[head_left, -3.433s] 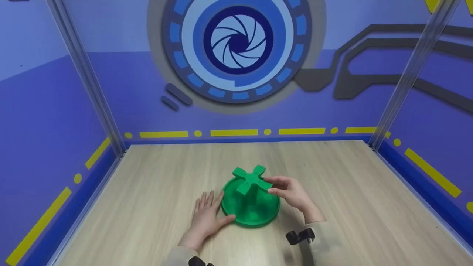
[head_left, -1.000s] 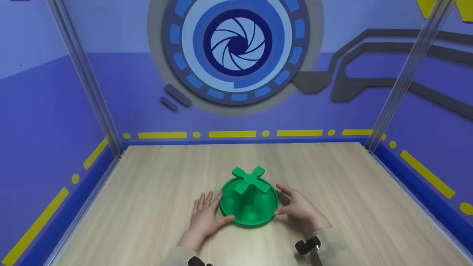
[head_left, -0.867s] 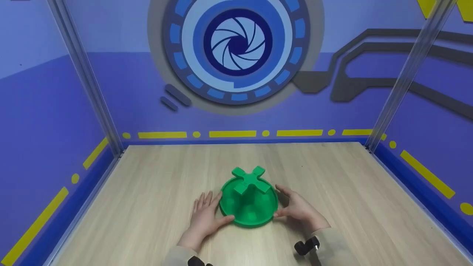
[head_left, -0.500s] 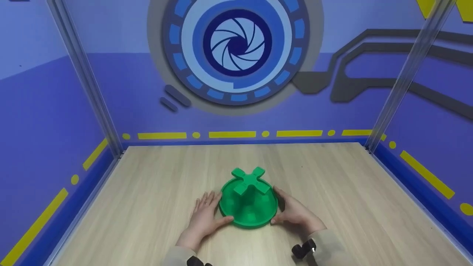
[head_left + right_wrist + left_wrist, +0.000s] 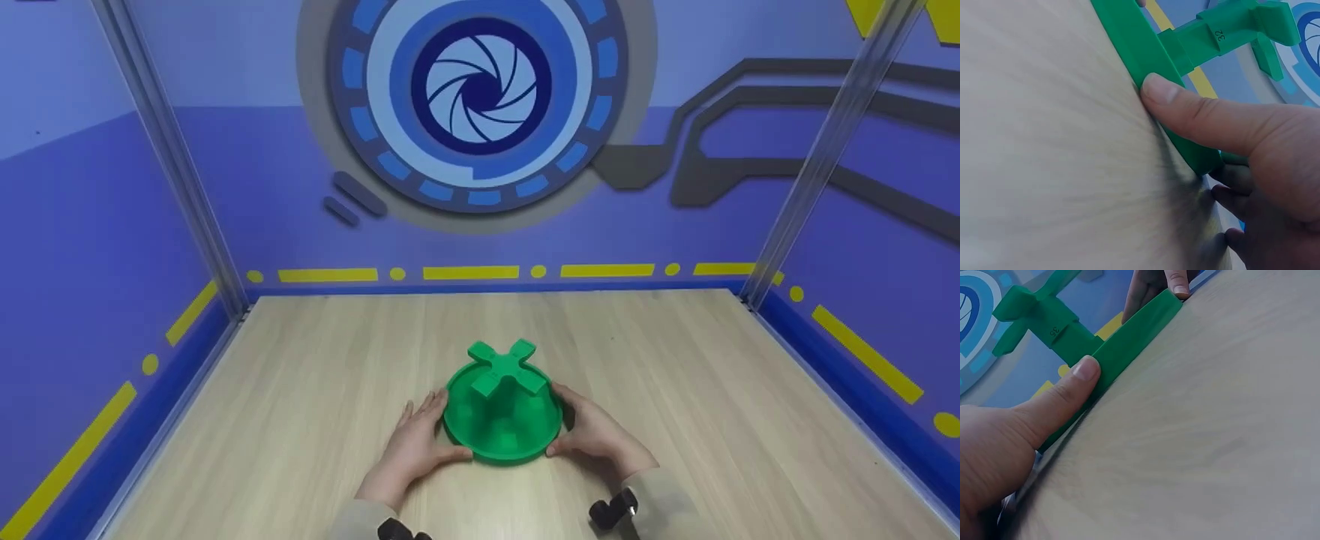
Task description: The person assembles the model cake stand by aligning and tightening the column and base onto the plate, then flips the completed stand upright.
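Note:
A green round tray (image 5: 506, 454) with a raised rim sits on the table in front of me. From its middle rises a stepped post (image 5: 1064, 334), marked with small digits, that carries a cross-shaped top (image 5: 504, 366). My left hand (image 5: 415, 450) grips the tray's left side, thumb at the near rim and fingers along the far left. On the opposite side my right hand (image 5: 600, 431) holds the rim the same way. In the right wrist view its thumb (image 5: 1196, 112) presses the outer wall, while the fingertips (image 5: 1233, 177) reach round behind it.
The light wood table (image 5: 337, 360) surrounds the tray. Blue printed panels (image 5: 255, 187) stand at the back and sides, with metal posts (image 5: 176, 157) at the corners. A black wrist mount (image 5: 613, 510) sits on the right sleeve.
My right hand has left an arm of the cross-shaped top and come down to the tray's right rim. My left fingers have drawn in closer against the left rim.

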A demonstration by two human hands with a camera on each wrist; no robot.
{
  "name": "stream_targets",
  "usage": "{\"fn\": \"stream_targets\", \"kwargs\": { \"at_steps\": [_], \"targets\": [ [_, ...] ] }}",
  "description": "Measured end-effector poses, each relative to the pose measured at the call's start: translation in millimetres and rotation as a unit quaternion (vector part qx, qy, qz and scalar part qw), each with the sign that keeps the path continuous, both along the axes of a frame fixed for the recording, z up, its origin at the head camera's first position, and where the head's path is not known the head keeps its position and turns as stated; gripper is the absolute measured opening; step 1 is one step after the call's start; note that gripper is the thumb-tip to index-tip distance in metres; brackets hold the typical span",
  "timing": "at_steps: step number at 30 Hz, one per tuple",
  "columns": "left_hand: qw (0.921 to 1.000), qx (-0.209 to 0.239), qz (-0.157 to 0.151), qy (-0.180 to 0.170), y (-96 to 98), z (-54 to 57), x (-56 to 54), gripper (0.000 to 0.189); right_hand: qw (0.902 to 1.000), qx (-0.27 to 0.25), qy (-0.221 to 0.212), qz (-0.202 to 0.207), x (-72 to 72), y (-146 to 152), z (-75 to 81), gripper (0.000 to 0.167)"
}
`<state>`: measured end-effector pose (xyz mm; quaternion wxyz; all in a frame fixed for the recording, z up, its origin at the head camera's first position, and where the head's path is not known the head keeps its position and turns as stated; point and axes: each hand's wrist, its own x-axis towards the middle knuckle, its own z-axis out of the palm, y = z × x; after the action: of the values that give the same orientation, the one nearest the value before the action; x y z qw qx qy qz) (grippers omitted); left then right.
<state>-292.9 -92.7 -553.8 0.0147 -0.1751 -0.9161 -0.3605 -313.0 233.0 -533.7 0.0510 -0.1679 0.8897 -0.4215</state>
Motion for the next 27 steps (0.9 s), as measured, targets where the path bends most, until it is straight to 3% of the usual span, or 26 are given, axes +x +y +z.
{"fn": "stream_targets", "kwargs": {
  "at_steps": [8,18,22,27],
  "targets": [
    [0.9999,0.013,0.003,0.004,-0.5,0.3,0.3,0.118,0.9999,-0.01,0.001,-0.001,-2.6,-0.3,-2.1,0.119],
    [0.9936,0.111,0.012,-0.019,-1.6,7.4,1.1,0.114,0.9953,-0.089,-0.01,0.037,-3.6,6.5,14.0,0.113],
    [0.9926,0.118,0.019,0.018,-1.1,14.1,1.5,0.095,0.9949,-0.089,-0.007,0.047,-1.4,8.2,20.5,0.109],
    [0.9865,0.13,0.063,0.078,1.1,22.5,2.9,0.068,0.9935,-0.095,-0.003,0.063,2.1,10.3,31.8,0.102]
  ]
}}
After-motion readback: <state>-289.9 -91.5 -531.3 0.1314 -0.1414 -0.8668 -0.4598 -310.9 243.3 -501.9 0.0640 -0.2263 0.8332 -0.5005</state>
